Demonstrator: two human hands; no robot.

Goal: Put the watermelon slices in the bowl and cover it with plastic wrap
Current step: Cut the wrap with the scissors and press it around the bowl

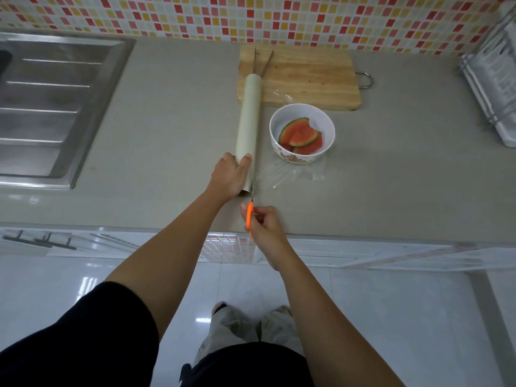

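Note:
A white bowl (302, 135) with a flower pattern stands on the grey counter and holds a few watermelon slices (301, 135). A long roll of plastic wrap (249, 115) lies left of the bowl, its far end on the cutting board. A clear sheet of wrap (296, 174) stretches from the roll across and around the bowl. My left hand (231, 174) presses down on the roll's near end. My right hand (264, 222) grips orange-handled scissors (250, 210), whose blades point along the roll's right side at the sheet's near edge.
A wooden cutting board (307, 79) lies behind the bowl, with wooden tongs (262, 61) on its left part. A steel sink (53, 107) fills the counter's left. A dish rack (497, 79) stands at the far right. The counter's front edge runs just under my right hand.

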